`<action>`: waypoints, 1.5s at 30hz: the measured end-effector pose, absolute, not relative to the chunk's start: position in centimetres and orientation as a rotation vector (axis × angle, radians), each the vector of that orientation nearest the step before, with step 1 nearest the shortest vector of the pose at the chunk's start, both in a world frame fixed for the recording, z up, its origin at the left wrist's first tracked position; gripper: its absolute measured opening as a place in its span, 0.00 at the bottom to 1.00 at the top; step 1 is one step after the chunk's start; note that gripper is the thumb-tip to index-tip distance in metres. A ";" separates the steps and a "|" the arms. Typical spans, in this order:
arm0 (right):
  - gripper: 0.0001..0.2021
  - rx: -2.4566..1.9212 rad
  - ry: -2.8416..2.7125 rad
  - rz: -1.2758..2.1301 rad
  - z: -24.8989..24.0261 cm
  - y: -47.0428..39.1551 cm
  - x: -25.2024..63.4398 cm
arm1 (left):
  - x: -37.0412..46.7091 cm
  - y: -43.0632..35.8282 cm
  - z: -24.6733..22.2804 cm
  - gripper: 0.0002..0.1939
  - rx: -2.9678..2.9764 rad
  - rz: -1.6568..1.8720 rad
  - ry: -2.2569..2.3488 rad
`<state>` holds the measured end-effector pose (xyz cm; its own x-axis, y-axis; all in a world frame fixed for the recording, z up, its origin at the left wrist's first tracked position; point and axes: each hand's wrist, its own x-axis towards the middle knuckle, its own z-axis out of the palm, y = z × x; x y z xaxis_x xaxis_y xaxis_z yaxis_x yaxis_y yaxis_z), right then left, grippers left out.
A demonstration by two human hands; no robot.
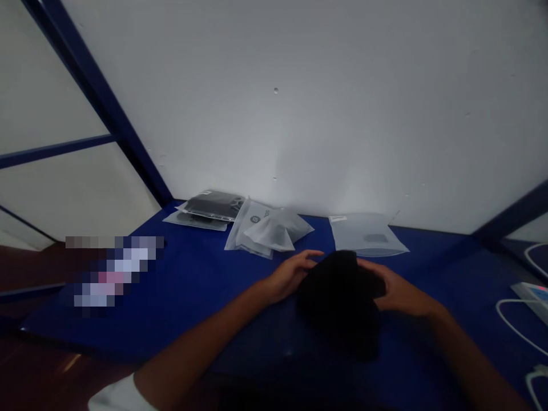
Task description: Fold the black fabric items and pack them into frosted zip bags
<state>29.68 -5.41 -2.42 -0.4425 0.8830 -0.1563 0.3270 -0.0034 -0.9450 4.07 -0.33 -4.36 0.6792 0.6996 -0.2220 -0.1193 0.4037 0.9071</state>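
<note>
Black cloth [338,308] sat between both hands, low over the blue worktop [192,285]. Its long way ran from the far side back toward the person, slanting right. The right hand [402,292] had its fingers around the right edge. The left hand [286,278] was at the left side; hidden fingers left its grip unclear.
</note>
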 end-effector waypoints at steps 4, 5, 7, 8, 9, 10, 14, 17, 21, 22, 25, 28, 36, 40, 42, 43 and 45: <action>0.37 -1.237 -1.725 1.561 -2.6 -5.1 28.7 | 3.3 -0.5 -3.2 0.38 1.628 0.570 0.650; 0.35 -1.234 -1.702 1.542 -2.8 -5.0 28.4 | 3.2 -0.7 -2.9 0.46 1.768 0.587 0.571; 0.32 -1.220 -1.664 1.491 -3.2 -5.0 28.0 | 3.2 -1.2 -2.7 0.59 2.034 0.593 0.418; 0.31 -1.208 -1.663 1.475 -3.4 -5.0 27.8 | 3.3 -1.4 -2.7 0.60 2.154 0.582 0.364; 0.31 -1.196 -1.679 1.462 -3.5 -5.0 27.7 | 3.4 -1.6 -2.8 0.57 2.253 0.566 0.327; 0.32 -1.187 -1.709 1.453 -3.5 -5.0 27.7 | 3.5 -1.8 -2.8 0.51 2.328 0.554 0.303; 0.40 -1.107 -1.810 1.488 -3.3 -5.1 28.2 | 3.8 -1.8 -3.1 0.25 2.446 0.656 0.313; 0.50 -1.071 -1.818 1.541 -3.1 -5.2 28.4 | 3.9 -1.4 -3.1 0.15 2.418 0.813 0.480; 0.58 -1.229 -1.908 1.428 -2.8 -5.5 28.3 | 3.2 -0.4 -2.4 0.09 2.218 0.987 0.945; 0.58 -1.257 -1.933 1.408 -2.7 -5.5 28.3 | 2.7 0.0 -2.1 0.09 2.142 1.023 1.032; 0.52 -1.297 -1.975 1.368 -2.5 -5.5 28.4 | 1.0 1.2 -1.0 0.12 2.046 0.896 0.986; 0.43 -1.323 -1.939 1.320 -2.4 -5.2 28.6 | -0.8 1.9 0.2 0.12 2.142 0.466 0.758; 0.31 -1.317 -1.863 1.129 -2.2 -5.0 29.1 | -3.8 1.7 2.3 0.31 1.791 -0.089 0.495; 0.39 -1.270 -2.046 1.251 -1.9 -5.5 28.4 | -4.1 1.9 2.5 0.41 1.823 0.028 0.447; 0.38 -1.290 -2.101 1.257 -2.0 -5.7 27.8 | -3.4 1.8 2.1 0.40 1.908 0.158 0.405; 0.37 -1.293 -2.112 1.254 -2.0 -5.8 27.4 | -2.7 1.6 1.8 0.39 1.953 0.213 0.387; 0.35 -1.279 -2.109 1.247 -2.0 -5.9 26.9 | -1.3 0.9 1.0 0.37 2.036 0.247 0.330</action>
